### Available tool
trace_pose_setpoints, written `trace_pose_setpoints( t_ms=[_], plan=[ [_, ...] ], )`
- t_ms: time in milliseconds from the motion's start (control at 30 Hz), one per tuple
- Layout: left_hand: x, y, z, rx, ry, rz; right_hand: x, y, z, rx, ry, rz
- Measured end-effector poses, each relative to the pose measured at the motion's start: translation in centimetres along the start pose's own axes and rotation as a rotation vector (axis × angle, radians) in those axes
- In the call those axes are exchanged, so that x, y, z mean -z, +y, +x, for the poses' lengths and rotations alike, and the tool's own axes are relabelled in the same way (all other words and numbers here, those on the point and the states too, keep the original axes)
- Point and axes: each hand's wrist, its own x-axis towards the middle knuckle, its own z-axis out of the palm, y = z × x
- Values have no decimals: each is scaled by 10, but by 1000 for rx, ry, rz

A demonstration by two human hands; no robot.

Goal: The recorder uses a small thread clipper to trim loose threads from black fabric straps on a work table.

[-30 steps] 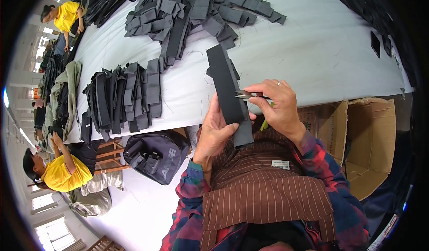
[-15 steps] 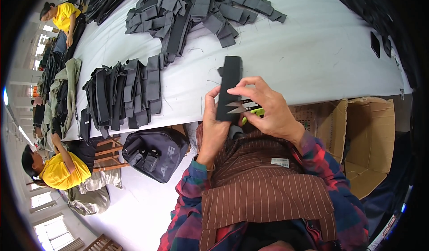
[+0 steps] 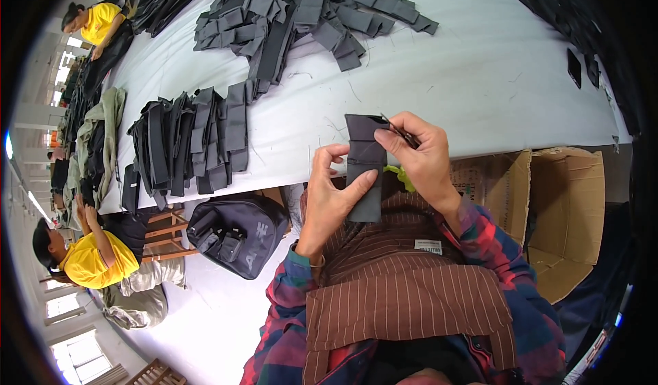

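A folded dark grey fabric strip (image 3: 365,153) is held upright above the table's near edge. My left hand (image 3: 330,192) is closed on its lower part, thumb lying across the front. At the top right corner of the strip, my right hand (image 3: 423,153) pinches the edge between thumb and fingers. Thread snips (image 3: 403,133) are also in that right hand, their dark blades showing beside the strip and the rest hidden by the fingers. Something bright green (image 3: 399,177) shows under the right hand; whether it belongs to the snips I cannot tell.
Similar strips lie in a row (image 3: 188,142) at the left and in a loose pile (image 3: 295,15) at the back. A cardboard box (image 3: 565,214) stands right, a black bag (image 3: 240,238) lower left. Two people in yellow (image 3: 103,258) work at the left.
The strip has been turned over and now shows its folded, seamed side. My right hand has risen to its top corner, and the snips' blades no longer lie across the strip.
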Motion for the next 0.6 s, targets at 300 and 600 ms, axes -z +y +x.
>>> trace_pose_setpoints(
  t_ms=[300, 600],
  plan=[
    [-3, 11, -3, -216, 106, -1, -3, -3, 2, -29, 82, 168],
    [-5, 9, -5, -52, 50, -501, 10, 8, 13, -279, -14, 269]
  ],
)
